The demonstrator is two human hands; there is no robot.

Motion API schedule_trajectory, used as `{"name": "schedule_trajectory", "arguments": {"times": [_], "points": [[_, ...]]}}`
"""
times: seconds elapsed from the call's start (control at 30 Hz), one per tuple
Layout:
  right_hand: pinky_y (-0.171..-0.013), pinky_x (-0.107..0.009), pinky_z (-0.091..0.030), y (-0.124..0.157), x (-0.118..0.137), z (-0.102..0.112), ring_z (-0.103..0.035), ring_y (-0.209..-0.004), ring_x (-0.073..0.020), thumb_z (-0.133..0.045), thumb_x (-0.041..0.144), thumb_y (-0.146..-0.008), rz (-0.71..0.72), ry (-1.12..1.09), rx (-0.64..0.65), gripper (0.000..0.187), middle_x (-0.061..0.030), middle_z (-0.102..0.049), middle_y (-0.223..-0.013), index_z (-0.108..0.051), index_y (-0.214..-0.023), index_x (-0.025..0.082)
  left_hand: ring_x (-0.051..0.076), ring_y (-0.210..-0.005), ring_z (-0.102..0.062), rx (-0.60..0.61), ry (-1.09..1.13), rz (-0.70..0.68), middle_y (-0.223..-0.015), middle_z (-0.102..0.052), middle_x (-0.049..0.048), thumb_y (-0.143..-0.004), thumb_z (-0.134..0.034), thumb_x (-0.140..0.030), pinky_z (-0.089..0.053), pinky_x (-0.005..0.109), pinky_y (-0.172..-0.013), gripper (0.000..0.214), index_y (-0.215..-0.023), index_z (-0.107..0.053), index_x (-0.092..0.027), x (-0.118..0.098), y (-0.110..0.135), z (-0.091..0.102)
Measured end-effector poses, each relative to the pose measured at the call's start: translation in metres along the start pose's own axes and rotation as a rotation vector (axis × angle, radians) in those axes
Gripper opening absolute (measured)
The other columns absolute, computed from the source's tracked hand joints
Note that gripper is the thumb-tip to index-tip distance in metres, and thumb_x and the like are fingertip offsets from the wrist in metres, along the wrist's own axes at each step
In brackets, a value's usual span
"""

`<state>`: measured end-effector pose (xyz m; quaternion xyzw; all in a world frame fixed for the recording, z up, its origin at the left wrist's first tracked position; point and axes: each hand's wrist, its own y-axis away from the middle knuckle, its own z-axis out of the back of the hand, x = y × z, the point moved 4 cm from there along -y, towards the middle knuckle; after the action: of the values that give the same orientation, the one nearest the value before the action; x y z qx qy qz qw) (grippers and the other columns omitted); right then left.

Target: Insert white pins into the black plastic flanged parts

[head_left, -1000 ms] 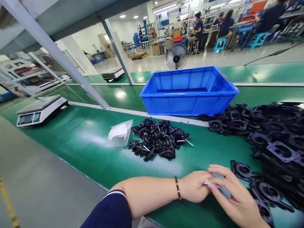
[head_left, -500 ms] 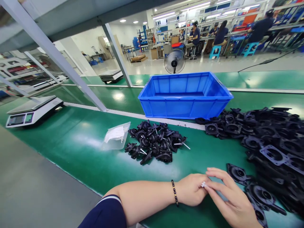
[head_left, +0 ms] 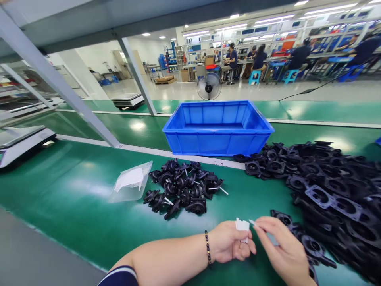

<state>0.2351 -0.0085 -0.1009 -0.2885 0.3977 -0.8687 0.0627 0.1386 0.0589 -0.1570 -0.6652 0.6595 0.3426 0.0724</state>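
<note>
My left hand (head_left: 230,243) rests low on the green conveyor belt (head_left: 89,198), fingers curled round a small bunch of white plastic pieces (head_left: 242,226). My right hand (head_left: 282,252) is just beside it, thumb and forefinger pinching one thin white piece (head_left: 253,223) drawn a little away from the bunch. A beaded bracelet (head_left: 207,248) circles my left wrist. A small heap of black parts with white pins (head_left: 184,188) lies beyond my hands. A large pile of black moulded parts (head_left: 327,186) spreads to the right.
A clear plastic bag (head_left: 131,186) with white pieces lies left of the small heap. A blue bin (head_left: 217,137) stands behind it. A scale (head_left: 20,145) sits at far left. Slanted grey frame posts (head_left: 59,91) cross the belt. A fan (head_left: 208,85) and seated workers are far behind.
The view has tilted, so everything sits lower and further left. My left hand has lifted the white bunch into sight and my right fingers have pulled one piece apart from it.
</note>
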Motion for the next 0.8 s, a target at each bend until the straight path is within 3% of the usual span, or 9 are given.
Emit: {"name": "schedule_trajectory", "arguments": {"times": [0.07, 0.17, 0.43, 0.57, 0.67, 0.8], "points": [[-0.072, -0.02, -0.047, -0.001, 0.007, -0.004, -0.053, -0.082, -0.0089, -0.05, 0.002, -0.077, 0.122, 0.019, 0.053, 0.017, -0.007, -0.055, -0.086, -0.054, -0.09, 0.012, 0.015, -0.056, -0.058, -0.025, 0.092, -0.056, -0.067, -0.058, 0.0092, -0.057, -0.074, -0.031, -0.042, 0.022, -0.051, 0.041, -0.081, -0.052, -0.006, -0.003, 0.0, 0.001], [-0.071, -0.024, -0.047, -0.003, 0.016, -0.008, -0.051, -0.083, -0.0103, -0.048, -0.001, -0.077, 0.234, 0.004, 0.094, 0.024, -0.0078, -0.056, -0.087, -0.053, -0.097, 0.01, 0.016, -0.067, -0.06, -0.068, 0.194, -0.112, -0.073, -0.057, 0.0083, -0.067, -0.068, -0.019, -0.046, 0.03, -0.071, 0.028, -0.086, -0.055, -0.004, -0.005, 0.001, 0.001], [-0.078, -0.028, -0.046, -0.004, 0.021, -0.01, -0.049, -0.09, -0.014, -0.048, 0.003, -0.078, 0.332, 0.079, 0.111, 0.023, -0.0093, -0.057, -0.089, -0.053, -0.101, 0.007, 0.011, -0.065, -0.056, -0.057, 0.256, -0.173, -0.075, -0.056, 0.006, -0.075, -0.062, -0.013, -0.045, 0.027, -0.068, 0.016, -0.087, -0.055, -0.006, -0.009, -0.002, 0.006], [-0.072, -0.026, -0.045, -0.002, 0.017, -0.018, -0.047, -0.081, -0.0119, -0.043, 0.008, -0.082, 0.3, 0.145, 0.148, 0.011, -0.0063, -0.054, -0.078, -0.053, -0.086, 0.009, 0.008, -0.063, -0.054, -0.124, 0.234, -0.183, -0.076, -0.057, 0.0037, -0.069, -0.068, -0.012, -0.044, 0.022, -0.064, 0.021, -0.085, -0.055, -0.009, -0.011, -0.004, 0.007], [-0.063, -0.025, -0.042, 0.0, 0.012, -0.026, -0.042, -0.071, -0.0115, -0.042, 0.013, -0.082, 0.277, 0.246, 0.164, 0.013, -0.0049, -0.051, -0.071, -0.048, -0.07, 0.011, 0.009, -0.067, -0.056, -0.181, 0.193, -0.194, -0.08, -0.058, 0.003, -0.062, -0.073, -0.013, -0.045, 0.022, -0.065, 0.033, -0.089, -0.055, -0.011, -0.014, -0.005, 0.01], [-0.066, -0.025, -0.041, 0.002, 0.007, -0.033, -0.041, -0.073, -0.0123, -0.044, 0.019, -0.08, 0.322, 0.362, 0.202, 0.014, -0.0042, -0.052, -0.076, -0.05, -0.07, 0.012, 0.011, -0.066, -0.056, -0.283, 0.158, -0.141, -0.084, -0.059, 0.0024, -0.051, -0.079, -0.01, -0.046, 0.024, -0.067, 0.062, -0.107, -0.051, -0.017, -0.017, -0.008, 0.015]]}}
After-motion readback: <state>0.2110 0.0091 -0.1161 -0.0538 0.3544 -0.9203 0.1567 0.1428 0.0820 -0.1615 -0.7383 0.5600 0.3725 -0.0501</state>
